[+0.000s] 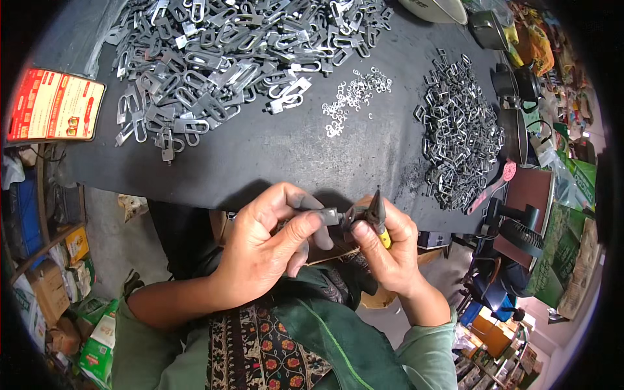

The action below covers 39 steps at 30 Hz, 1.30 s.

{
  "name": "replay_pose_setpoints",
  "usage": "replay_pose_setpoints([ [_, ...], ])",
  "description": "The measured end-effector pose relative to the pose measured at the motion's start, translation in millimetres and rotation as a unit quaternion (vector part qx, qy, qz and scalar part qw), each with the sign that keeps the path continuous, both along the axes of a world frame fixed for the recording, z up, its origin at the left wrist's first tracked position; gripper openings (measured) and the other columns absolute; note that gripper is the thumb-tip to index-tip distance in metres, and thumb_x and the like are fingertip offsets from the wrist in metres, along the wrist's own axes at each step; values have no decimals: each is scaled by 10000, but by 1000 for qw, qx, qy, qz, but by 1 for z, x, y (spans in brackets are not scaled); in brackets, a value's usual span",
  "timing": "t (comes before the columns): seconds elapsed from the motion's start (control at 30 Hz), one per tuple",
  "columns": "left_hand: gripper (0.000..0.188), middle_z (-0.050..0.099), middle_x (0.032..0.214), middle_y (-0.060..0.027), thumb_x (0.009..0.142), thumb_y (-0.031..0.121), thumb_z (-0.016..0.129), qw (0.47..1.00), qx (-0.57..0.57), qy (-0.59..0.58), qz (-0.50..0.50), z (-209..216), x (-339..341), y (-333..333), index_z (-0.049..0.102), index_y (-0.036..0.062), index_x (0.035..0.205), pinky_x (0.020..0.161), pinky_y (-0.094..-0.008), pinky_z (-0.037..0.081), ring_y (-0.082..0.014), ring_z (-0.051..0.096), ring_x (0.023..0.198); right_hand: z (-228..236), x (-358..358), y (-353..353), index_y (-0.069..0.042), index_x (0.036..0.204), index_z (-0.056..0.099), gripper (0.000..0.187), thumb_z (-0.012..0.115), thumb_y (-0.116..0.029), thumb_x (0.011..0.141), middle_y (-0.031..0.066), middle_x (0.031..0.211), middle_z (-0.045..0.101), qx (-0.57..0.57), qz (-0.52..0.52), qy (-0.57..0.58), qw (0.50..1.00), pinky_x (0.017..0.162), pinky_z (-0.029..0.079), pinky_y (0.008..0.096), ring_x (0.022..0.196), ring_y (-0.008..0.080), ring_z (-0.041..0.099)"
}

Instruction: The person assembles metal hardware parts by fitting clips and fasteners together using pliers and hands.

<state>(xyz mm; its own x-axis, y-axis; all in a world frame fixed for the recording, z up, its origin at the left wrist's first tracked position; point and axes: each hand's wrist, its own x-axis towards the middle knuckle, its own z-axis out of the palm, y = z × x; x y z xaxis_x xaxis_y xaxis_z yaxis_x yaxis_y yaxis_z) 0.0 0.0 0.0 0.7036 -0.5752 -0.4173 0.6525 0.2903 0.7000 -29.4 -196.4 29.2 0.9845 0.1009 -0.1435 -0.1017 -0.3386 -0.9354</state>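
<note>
Just off the near edge of the dark table [273,162], both hands meet. My left hand [257,253] is closed, with thumb and fingers pinching a grey metal clasp piece [330,216]. Held in my right hand [398,253] are pliers [377,209] with a yellow handle, their dark jaws pointing up. Right thumb and fingers also press a small dark metal part [351,214] at the clasp's right end; whether it is joined to it I cannot tell. Beyond lie a pile of looped metal clasps [208,71], tiny C-shaped clips [354,94] and a heap of small metal frames [458,130].
A red and white printed panel [55,104] stands at the table's left edge. Along the right edge are a pink perforated utensil [495,185], a small black fan [520,235] and a dark pan. A pale bowl [439,8] sits at the far right. Crowded shelves flank the floor.
</note>
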Motion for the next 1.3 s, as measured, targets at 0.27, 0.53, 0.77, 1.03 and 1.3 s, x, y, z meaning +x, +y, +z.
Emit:
replay_pose_setpoints([
  [0.27,166,632,794,-25,972,66,551,976,80,-155,-133,12,7,12,632,-34,1077,634,-212,440,-52,548,708,11,-1,-11,17,857,561,109,638,-54,888,112,725,538,-55,122,-10,991,589,437,341,625,252,549],
  [0.53,147,623,749,-72,877,11,648,916,165,-354,-87,7,-11,10,634,-24,1019,537,-295,448,-137,570,595,18,-4,-10,6,903,542,117,637,-45,859,152,737,512,-73,186,45,979,606,454,394,648,342,535],
  [0.77,213,667,840,-117,862,-4,655,915,187,-333,-131,6,0,12,633,14,1073,574,-323,500,-207,654,656,30,13,-8,3,947,584,197,647,-182,920,130,734,542,-14,127,262,957,615,443,352,651,245,511],
  [1.03,281,656,832,-19,981,114,555,987,-14,23,-161,4,17,36,577,-13,1231,502,-189,378,-15,458,564,20,71,-42,-61,849,608,265,721,-296,799,103,821,525,-600,66,-180,777,727,411,406,819,273,528],
  [1.3,171,643,965,-67,916,83,648,975,14,-175,-136,-1,16,37,677,-4,1061,804,-255,460,-115,598,896,14,86,-35,-80,837,609,241,712,-296,802,93,825,510,-641,78,-190,739,728,402,400,835,264,519],
])
